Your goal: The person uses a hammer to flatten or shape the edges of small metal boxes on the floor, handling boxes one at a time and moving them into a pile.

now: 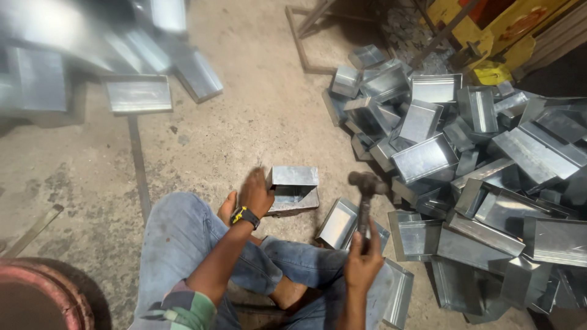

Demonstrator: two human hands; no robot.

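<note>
Bare concrete floor (244, 79) fills the head view, dusty and stained, and you sit on it with your legs folded in blue jeans (183, 238).

Your left hand (255, 192), with a black and yellow watch (244, 216) at the wrist, rests on the near edge of a small open metal box (295, 189) lying on its side just beyond your knee; its fingers curl over that edge, and part of the box is hidden behind the hand. I can make out nothing inside the box.

Your right hand (364, 264) has its fingers closed around the handle of a hammer (365, 201), held upright with the dark head raised just right of the box and apart from it.

To your right a big pile of metal trays (477, 153) spreads out, overlapping too much to count, and it is cut off at the right edge. Two more trays (345, 223) lean beside the hammer.

Top left, several flat metal pieces (139, 94) are blurred. A rusty round rim (43, 293) is cut off at the bottom left corner. Yellow machinery (489, 36) shows at the top right.
</note>
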